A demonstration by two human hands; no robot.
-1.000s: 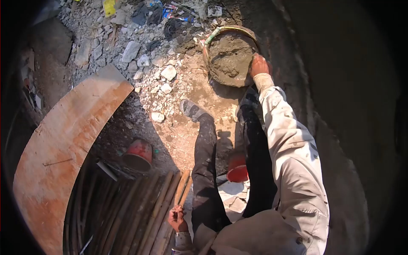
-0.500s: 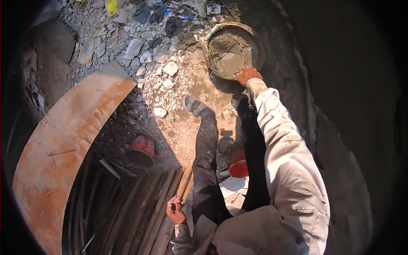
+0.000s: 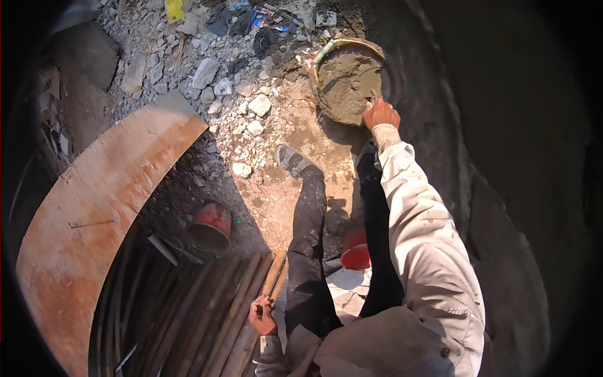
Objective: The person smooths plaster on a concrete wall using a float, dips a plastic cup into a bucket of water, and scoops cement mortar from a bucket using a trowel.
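Observation:
A round basin [image 3: 316,94] full of wet grey mortar [image 3: 345,78] stands on the ground at the upper centre. At its near right rim, my right hand [image 3: 381,115] is closed round the handle of a trowel, whose blade [image 3: 372,84] lies against the mortar. My left hand [image 3: 262,314] hangs low, beside the wooden poles [image 3: 242,308], with its fingers curled together; whether they hold anything is too small to tell.
A curved plywood sheet [image 3: 94,220] lies at the left. Two red buckets [image 3: 212,221] [image 3: 356,251] are on the ground, one partly behind my leg. Rubble [image 3: 205,73] spreads across the upper left. A dark wall-like surface [image 3: 515,125] runs along the right.
My right hand has moved across the near rim, first left, then slightly right, and the trowel blade has come into view in the mortar. The mortar's surface has changed shape. My left hand stays low.

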